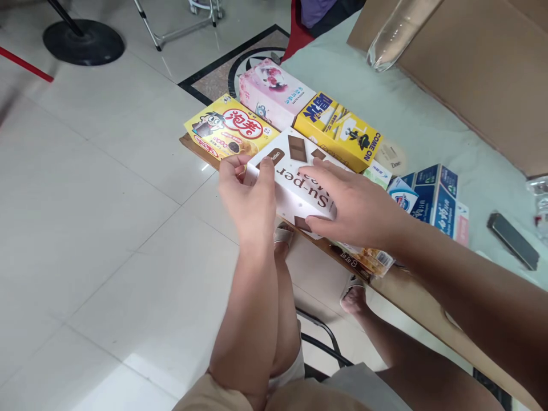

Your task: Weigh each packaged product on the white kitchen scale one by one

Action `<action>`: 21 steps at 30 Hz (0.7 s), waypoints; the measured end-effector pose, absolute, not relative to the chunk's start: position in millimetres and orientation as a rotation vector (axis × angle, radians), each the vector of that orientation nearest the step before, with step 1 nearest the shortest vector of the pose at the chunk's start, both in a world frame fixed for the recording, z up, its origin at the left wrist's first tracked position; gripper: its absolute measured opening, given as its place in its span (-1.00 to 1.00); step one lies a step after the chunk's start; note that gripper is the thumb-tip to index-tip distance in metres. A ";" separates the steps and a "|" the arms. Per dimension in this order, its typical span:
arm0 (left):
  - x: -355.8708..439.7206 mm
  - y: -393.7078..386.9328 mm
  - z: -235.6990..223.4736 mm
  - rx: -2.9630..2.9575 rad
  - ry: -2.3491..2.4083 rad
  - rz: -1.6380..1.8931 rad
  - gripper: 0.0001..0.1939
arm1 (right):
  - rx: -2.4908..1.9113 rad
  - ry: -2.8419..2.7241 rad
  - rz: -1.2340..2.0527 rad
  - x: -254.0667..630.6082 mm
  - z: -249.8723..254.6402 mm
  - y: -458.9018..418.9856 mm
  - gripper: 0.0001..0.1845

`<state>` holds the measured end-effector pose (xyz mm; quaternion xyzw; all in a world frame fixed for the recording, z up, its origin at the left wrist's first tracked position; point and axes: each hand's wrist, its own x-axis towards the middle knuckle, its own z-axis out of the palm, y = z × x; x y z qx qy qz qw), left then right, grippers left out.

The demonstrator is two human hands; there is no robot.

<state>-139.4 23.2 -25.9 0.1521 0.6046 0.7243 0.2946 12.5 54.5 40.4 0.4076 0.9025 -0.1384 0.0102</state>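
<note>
A white snack box [295, 177] with brown squares and the print "Su-per" lies at the table's near corner. My left hand [248, 197] grips its left end, thumb and fingers curled round the flap. My right hand [351, 208] lies on top of the box with its fingers pressed down on its right half. Behind it sit a yellow box with a cartoon face [226, 131], a pink box [274, 91] and a yellow "COME ON" box [338, 131].
Blue and white boxes [432, 197] stand to the right, with a dark phone [512, 241] beyond them. A large cardboard sheet [479, 68] and a clear bottle [396, 34] lie at the back. The table edge [419, 297] runs diagonally above tiled floor and my legs.
</note>
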 end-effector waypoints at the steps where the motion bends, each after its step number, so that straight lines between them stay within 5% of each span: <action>1: -139.4 22.9 -24.5 0.382 1.610 1.930 -0.77 | 1.278 2.825 -0.430 13.1 39.4 54.5 -0.15; 21: -160.5 -10.3 21.0 0.338 1.420 2.186 -0.67 | 1.344 3.179 -0.261 35.3 68.7 7.6 -0.17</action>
